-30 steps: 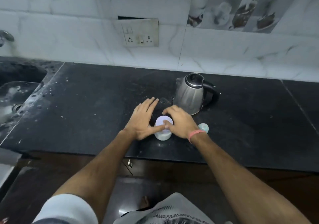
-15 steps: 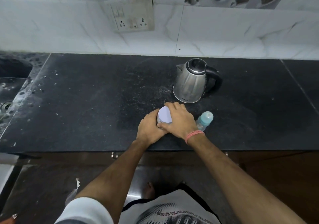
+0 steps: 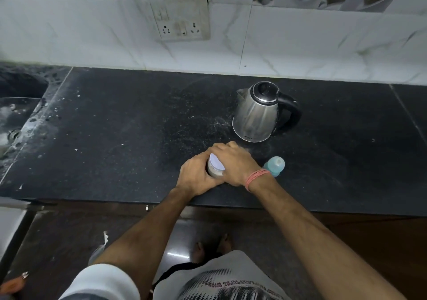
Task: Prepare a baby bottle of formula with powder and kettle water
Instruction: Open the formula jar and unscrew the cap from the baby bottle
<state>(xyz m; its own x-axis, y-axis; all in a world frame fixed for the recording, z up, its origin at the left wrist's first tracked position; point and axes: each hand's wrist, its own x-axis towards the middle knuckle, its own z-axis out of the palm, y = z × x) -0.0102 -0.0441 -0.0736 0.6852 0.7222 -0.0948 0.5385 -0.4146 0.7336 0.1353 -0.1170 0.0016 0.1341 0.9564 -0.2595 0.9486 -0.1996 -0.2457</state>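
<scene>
A small clear powder jar (image 3: 215, 169) with a pale lilac lid stands near the front edge of the black counter (image 3: 115, 138). My left hand (image 3: 196, 177) wraps the jar's body from the left. My right hand (image 3: 233, 163) lies over the lid from the right, fingers curled around its rim. A light blue baby bottle (image 3: 276, 165) stands just right of my right wrist, partly hidden by it. The steel kettle (image 3: 256, 112), black lid shut and handle pointing right, sits behind the hands.
A sink (image 3: 13, 114) lies at the far left of the counter. A wall socket plate (image 3: 180, 17) hangs on the white tiles behind. White specks dust the counter in front of the kettle. The counter's front edge runs just below my wrists.
My left hand went from flat and open beside the jar to wrapped around it. My right hand closed further over the lid. The view tilted down.
</scene>
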